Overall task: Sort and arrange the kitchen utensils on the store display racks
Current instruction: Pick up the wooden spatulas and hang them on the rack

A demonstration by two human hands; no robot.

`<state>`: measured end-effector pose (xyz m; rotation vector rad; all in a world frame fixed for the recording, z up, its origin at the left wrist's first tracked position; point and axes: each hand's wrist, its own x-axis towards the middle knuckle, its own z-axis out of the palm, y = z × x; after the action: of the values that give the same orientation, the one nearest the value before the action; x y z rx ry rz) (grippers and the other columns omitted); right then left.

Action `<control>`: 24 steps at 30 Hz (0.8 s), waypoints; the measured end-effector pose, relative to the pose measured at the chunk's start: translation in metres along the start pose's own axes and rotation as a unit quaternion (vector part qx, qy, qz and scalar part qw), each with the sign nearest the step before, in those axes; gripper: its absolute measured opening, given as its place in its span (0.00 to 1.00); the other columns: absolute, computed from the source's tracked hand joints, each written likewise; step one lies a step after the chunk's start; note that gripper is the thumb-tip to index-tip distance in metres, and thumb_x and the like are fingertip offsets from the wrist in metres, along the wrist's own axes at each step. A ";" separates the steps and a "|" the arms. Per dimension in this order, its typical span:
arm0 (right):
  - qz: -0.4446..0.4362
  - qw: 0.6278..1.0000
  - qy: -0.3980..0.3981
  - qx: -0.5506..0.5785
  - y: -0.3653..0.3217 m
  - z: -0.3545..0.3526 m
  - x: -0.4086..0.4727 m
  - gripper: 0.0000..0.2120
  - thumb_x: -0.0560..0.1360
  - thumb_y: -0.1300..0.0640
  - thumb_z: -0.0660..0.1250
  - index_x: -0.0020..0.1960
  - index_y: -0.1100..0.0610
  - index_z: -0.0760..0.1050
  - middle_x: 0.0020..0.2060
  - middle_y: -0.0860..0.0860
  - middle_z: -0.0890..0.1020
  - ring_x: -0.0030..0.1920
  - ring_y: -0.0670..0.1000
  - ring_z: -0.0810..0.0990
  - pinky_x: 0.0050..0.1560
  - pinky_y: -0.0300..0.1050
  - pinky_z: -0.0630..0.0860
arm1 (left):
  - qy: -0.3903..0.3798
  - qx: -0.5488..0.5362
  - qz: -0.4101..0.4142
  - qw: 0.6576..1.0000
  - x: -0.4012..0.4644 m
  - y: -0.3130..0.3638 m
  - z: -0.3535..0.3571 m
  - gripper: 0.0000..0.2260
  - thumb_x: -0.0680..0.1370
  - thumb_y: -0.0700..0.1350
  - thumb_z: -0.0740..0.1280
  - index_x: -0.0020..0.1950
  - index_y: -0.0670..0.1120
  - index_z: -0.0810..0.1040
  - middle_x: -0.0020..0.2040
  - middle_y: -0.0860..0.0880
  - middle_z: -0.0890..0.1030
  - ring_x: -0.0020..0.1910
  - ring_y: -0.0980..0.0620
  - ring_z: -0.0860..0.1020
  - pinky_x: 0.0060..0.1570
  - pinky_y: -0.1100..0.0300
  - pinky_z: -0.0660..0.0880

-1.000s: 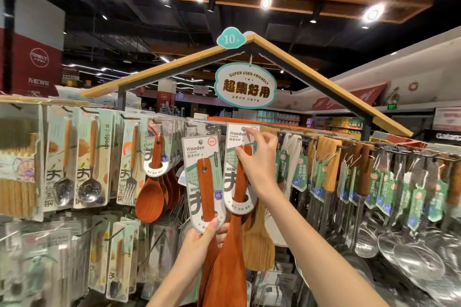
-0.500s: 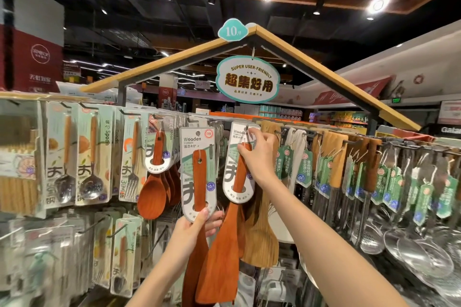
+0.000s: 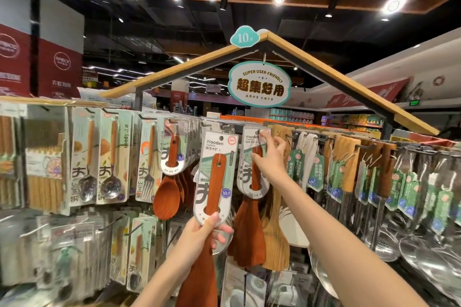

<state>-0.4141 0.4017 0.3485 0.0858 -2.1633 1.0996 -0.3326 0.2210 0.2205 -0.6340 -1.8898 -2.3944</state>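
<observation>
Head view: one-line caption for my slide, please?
Left hand holds a carded reddish wooden turner while right hand hangs a matching one on the rack.

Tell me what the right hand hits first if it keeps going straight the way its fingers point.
The right hand points up and back toward the rack. First in line is probably the card top of the hanging wooden turner it is already touching, then the rack's hook behind; depth is unclear.
</observation>
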 end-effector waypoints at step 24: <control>-0.054 0.989 -0.035 0.133 -0.028 -0.042 -0.051 0.23 0.78 0.60 0.64 0.70 0.49 0.66 0.68 0.48 0.68 0.66 0.53 0.71 0.63 0.59 0.72 | -0.061 -0.044 -0.041 0.996 0.016 0.022 0.072 0.15 0.80 0.48 0.60 0.49 0.35 0.74 0.31 0.43 0.78 0.25 0.53 0.75 0.26 0.65 0.70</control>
<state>-0.3423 0.4015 0.3531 0.3641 -2.0331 1.3330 -0.3200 0.2863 0.2595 -0.7378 -1.9010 -2.5574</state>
